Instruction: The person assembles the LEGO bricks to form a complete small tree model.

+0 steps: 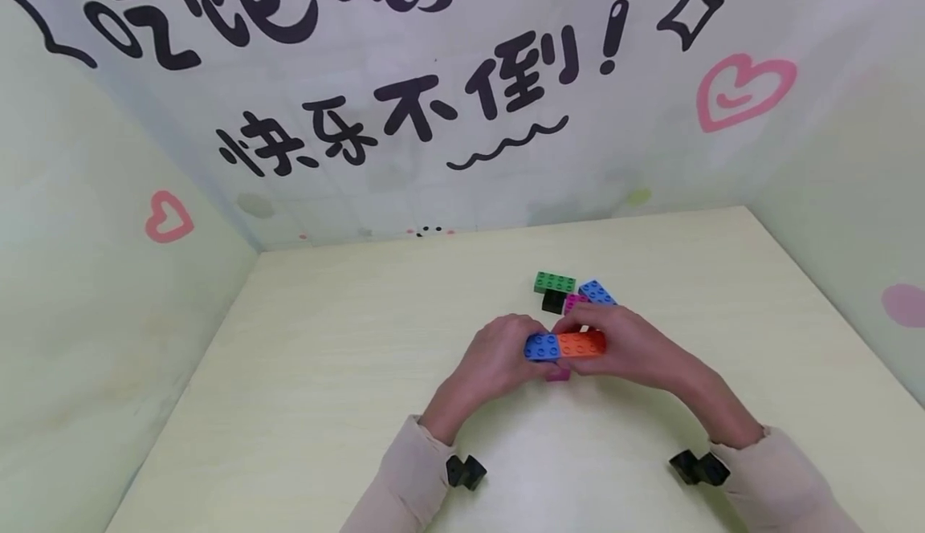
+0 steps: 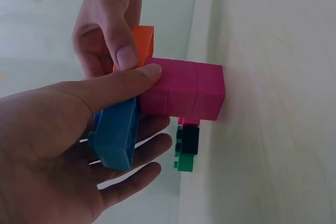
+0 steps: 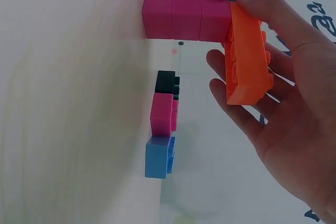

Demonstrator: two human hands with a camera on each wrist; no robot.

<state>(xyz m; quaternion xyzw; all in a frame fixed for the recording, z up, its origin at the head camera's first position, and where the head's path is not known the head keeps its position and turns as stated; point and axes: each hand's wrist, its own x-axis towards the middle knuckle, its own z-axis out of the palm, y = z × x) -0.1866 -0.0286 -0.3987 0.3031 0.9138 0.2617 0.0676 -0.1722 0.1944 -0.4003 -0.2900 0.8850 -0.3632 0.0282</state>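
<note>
A column of three stacked pink bricks (image 2: 184,90) stands on the table, its upper end between both hands. Across its top lie a blue brick (image 1: 540,347) and an orange brick (image 1: 582,345), end to end, each overhanging one side. My left hand (image 1: 499,356) holds the blue brick, its thumb against the top pink brick and its other fingers behind. My right hand (image 1: 636,348) grips the orange brick, thumb near the joint with the pink column. In the head view the hands and top bricks hide most of the column.
Just beyond the hands lie a green brick (image 1: 555,282), a black brick (image 1: 553,302), a small pink brick (image 3: 161,114) and another blue brick (image 1: 596,292), close together. Printed walls (image 1: 462,196) enclose the pale table (image 1: 325,356) at the back and both sides.
</note>
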